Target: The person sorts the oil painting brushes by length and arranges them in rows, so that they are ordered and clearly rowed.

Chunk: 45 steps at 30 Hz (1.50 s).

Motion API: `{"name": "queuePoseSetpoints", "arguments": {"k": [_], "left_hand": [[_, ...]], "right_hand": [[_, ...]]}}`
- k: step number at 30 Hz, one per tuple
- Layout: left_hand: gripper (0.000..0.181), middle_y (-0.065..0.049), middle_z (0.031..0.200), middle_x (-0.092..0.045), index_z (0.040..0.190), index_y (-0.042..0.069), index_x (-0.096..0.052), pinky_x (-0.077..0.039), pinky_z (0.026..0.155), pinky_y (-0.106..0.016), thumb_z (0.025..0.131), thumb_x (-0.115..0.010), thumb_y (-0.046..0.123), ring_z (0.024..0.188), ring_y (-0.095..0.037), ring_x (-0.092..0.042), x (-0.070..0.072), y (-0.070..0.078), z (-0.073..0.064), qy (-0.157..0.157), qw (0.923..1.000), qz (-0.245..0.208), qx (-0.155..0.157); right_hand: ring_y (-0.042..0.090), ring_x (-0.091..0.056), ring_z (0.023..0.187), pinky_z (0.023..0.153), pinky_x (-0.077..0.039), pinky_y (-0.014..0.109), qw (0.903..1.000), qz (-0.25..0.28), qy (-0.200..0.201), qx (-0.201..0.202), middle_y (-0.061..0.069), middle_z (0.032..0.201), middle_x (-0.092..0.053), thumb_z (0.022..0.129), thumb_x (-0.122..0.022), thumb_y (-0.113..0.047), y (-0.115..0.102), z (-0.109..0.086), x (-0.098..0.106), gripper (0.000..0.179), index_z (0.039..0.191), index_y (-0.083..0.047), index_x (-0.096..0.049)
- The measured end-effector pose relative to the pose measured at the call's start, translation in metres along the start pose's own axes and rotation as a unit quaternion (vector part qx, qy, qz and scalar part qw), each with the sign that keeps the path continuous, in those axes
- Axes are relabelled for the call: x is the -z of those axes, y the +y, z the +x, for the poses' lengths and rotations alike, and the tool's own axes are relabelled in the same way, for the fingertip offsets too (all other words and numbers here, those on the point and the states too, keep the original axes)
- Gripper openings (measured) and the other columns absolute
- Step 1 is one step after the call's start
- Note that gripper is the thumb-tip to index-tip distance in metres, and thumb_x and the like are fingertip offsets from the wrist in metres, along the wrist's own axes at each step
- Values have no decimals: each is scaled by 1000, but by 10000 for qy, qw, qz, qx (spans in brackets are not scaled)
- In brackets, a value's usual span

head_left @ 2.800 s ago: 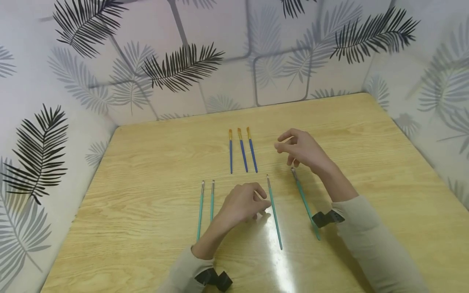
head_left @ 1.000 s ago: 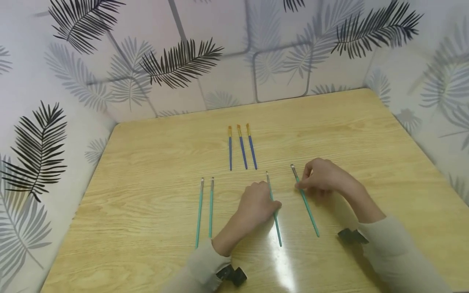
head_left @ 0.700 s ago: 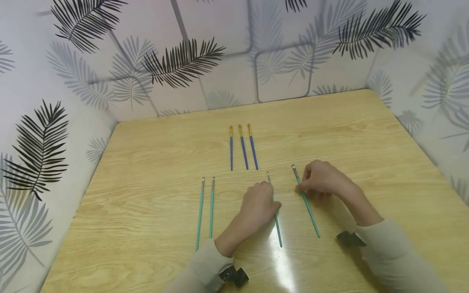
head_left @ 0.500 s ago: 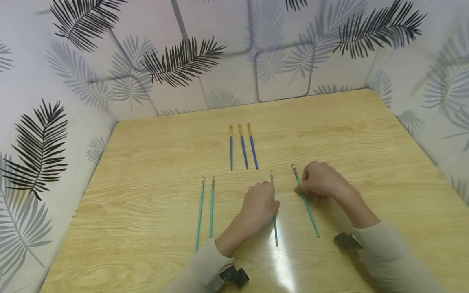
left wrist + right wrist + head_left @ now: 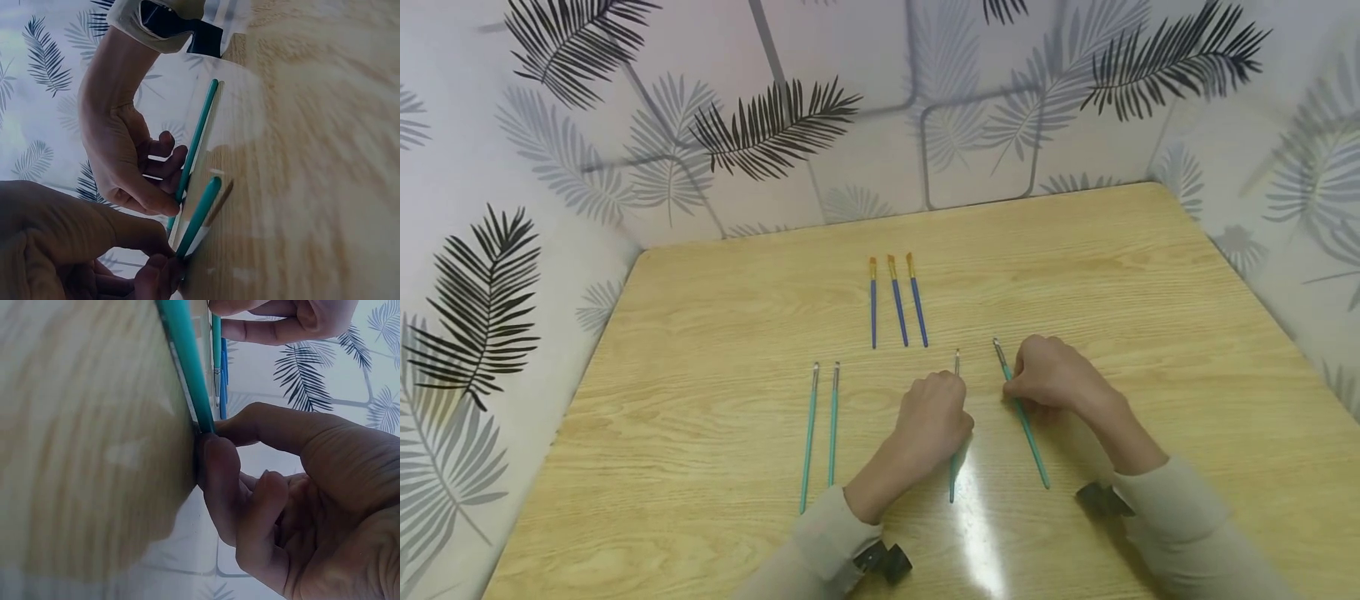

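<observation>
My left hand (image 5: 931,421) pinches a thin teal-handled paintbrush (image 5: 952,479) near the table's middle; in the head view the hand covers most of its length, with the bristle end showing beyond the knuckles. To the right, my right hand (image 5: 1056,375) pinches a second teal paintbrush (image 5: 1030,437) between thumb and forefinger, its bristles pointing away from me. The left wrist view shows both: the left hand's brush (image 5: 200,215) in front and the right hand's brush (image 5: 199,134) behind. From the right wrist, the thumb and fingertip grip the teal handle (image 5: 187,359) close over the tabletop.
Two more teal paintbrushes, a left one (image 5: 809,437) and a right one (image 5: 833,425), lie side by side left of my hands. Farther back are three blue-handled paintbrushes (image 5: 898,312) on the wooden table (image 5: 700,333). A leaf-patterned wall covering (image 5: 850,142) borders the table's far edge.
Both hands came down onto the two teal brushes and took hold. Lately the left brush's near end has swung left, and the right brush has shifted slightly left. The other brushes stay put.
</observation>
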<state>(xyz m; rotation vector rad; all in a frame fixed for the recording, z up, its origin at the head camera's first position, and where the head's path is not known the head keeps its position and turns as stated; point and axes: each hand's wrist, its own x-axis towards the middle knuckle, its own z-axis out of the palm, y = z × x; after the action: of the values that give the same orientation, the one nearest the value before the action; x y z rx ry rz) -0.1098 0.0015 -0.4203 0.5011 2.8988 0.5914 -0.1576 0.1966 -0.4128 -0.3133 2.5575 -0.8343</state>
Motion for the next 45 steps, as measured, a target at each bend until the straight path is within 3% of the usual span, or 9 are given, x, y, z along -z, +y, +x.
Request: {"name": "queuePoseSetpoints", "arguments": {"k": [13, 19, 25, 31, 35, 37, 41, 45], "left_hand": [[46, 4, 65, -31, 58, 16, -33, -23, 41, -19, 80, -71, 1, 51, -7, -26, 9, -12, -2, -98, 9982, -531, 253], [50, 4, 65, -27, 58, 17, -28, -18, 43, -19, 82, -70, 2, 51, -6, -18, 19, -20, -10, 34, 9936, -1023, 471], [52, 3, 69, -27, 58, 18, -23, -16, 44, -19, 81, -67, -1, 51, -6, -16, 25, -27, -15, 213, 9921, -1192, 329], [45, 1, 71, -33, 60, 17, -35, -19, 43, -18, 83, -69, 2, 49, -5, -21, 27, -35, -19, 227, 9916, -1208, 413], [20, 0, 72, -39, 69, 8, -58, -21, 42, -18, 86, -69, 3, 47, -4, -25, 27, -39, -21, 266, 9911, -1228, 434], [5, 0, 70, -42, 84, -1, -69, -22, 42, -17, 86, -69, 3, 46, -4, -27, 28, -41, -22, 265, 9906, -1256, 464], [30, 4, 61, -44, 113, -11, -70, -23, 40, -18, 87, -69, 5, 44, -4, -29, 30, -44, -27, 223, 9893, -1314, 593], [34, 8, 51, -39, 117, -11, -68, -22, 39, -18, 88, -69, 6, 42, -4, -28, 34, -48, -32, 218, 9874, -1384, 739]], "right_hand": [[15, -57, 49, 46, -48, 26, 9997, 14, -33, 228, 2, 59, -61, 86, -69, -10, 0, 1, 5, 20, 67, -7, -65], [16, -59, 48, 47, -50, 28, 9978, 452, -105, 467, 4, 63, -62, 92, -63, -10, -6, 1, 5, 15, 79, -4, -67], [16, -61, 49, 47, -49, 29, 9955, 775, -43, 538, 4, 69, -66, 92, -63, -13, -16, 2, 3, 13, 89, -2, -70], [22, -66, 49, 47, -51, 29, 9903, 1254, -92, 585, 9, 73, -72, 96, -63, -15, -25, 3, -2, 17, 93, 0, -70], [24, -67, 49, 45, -48, 28, 9860, 1532, -120, 650, 10, 75, -73, 98, -65, -15, -29, 4, -6, 17, 94, 0, -69], [24, -66, 49, 45, -47, 27, 9843, 1625, -159, 677, 10, 76, -74, 98, -66, -16, -32, 5, -7, 18, 95, 1, -69], [22, -63, 49, 44, -45, 26, 9819, 1769, -230, 640, 13, 78, -75, 99, -66, -16, -36, 5, -12, 17, 95, 1, -68], [21, -62, 47, 43, -42, 24, 9801, 1828, -294, 720, 14, 78, -75, 100, -65, -13, -39, 7, -18, 15, 95, 0, -68]]}}
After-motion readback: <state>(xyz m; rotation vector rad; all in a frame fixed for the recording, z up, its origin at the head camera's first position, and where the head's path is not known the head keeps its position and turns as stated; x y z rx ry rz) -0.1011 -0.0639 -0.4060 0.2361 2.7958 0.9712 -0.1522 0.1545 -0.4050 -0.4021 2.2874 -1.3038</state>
